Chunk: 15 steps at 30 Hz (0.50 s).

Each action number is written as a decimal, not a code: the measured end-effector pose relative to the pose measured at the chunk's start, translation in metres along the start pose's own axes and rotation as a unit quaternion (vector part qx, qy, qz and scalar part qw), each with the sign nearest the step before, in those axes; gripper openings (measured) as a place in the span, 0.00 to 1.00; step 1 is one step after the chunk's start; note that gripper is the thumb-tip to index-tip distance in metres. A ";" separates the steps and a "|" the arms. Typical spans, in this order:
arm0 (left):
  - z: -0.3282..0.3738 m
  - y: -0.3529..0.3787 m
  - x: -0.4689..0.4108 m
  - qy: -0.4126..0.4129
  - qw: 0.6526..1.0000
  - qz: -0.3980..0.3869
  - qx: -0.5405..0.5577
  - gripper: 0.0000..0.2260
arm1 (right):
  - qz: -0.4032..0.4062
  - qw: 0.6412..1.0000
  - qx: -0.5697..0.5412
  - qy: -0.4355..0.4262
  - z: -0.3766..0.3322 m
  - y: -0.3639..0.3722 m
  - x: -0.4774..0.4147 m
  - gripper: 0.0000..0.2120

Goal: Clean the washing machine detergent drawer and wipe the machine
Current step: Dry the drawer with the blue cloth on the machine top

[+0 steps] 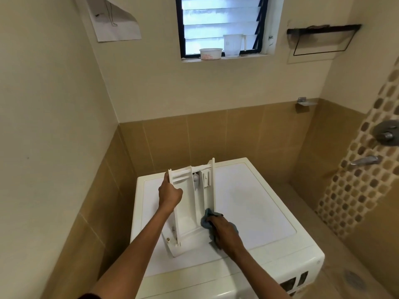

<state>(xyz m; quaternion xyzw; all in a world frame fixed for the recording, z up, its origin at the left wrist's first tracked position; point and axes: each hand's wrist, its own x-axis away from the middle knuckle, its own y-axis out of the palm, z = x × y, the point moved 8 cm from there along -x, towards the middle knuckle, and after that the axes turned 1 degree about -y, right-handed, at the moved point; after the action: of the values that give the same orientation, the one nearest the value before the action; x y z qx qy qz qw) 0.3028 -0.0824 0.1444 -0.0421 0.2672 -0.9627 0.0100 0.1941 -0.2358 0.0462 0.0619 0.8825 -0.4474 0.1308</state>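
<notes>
Near edge: washing machine [248, 203] front panel is cut off by the frame, with dark openings at lower right, too small to read. Both forearms come in from the bottom.

Right hand [224, 233] has its fingers curled round a blue cloth [207, 219], pressing it into the near right compartment of the detergent drawer [190, 203]; fingertips are hidden under the cloth.

The drawer is out of the machine, its near end on the white lid, the far end looks lifted. Left hand [169, 194] grips the drawer's left side wall; fingers partly hidden behind it. Inner fittings at the far end are blurry.

Far: a window [220, 22] with a white tub [211, 53] and a clear jug [233, 45] on the sill; a curled paper [114, 20] is cut off at top left; a wall tap [386, 133] is clipped at the right.
</notes>
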 end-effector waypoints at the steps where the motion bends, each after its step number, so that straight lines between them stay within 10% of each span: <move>1: -0.001 0.000 -0.001 -0.002 1.000 0.000 0.002 0.31 | -0.073 0.997 -0.023 -0.005 0.008 0.012 -0.004 0.09; 8: -0.005 -0.006 0.002 -0.010 1.000 0.005 -0.004 0.27 | -0.149 0.986 0.040 -0.064 0.031 0.000 -0.016 0.12; 12: -0.005 -0.013 0.001 0.004 1.000 -0.014 -0.008 0.24 | 0.081 0.977 -0.109 0.167 0.078 -0.051 -0.020 0.08; 15: -0.026 -0.014 -0.002 -0.015 0.998 -0.058 0.017 0.19 | 0.215 0.925 -0.250 0.188 0.070 -0.085 -0.033 0.09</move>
<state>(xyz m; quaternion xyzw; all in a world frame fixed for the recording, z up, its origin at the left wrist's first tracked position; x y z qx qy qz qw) 0.3026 -0.0571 0.1287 -0.0714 0.2477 -0.9653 -0.0409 0.2188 -0.3418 0.0819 0.2985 0.9396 -0.1534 0.0668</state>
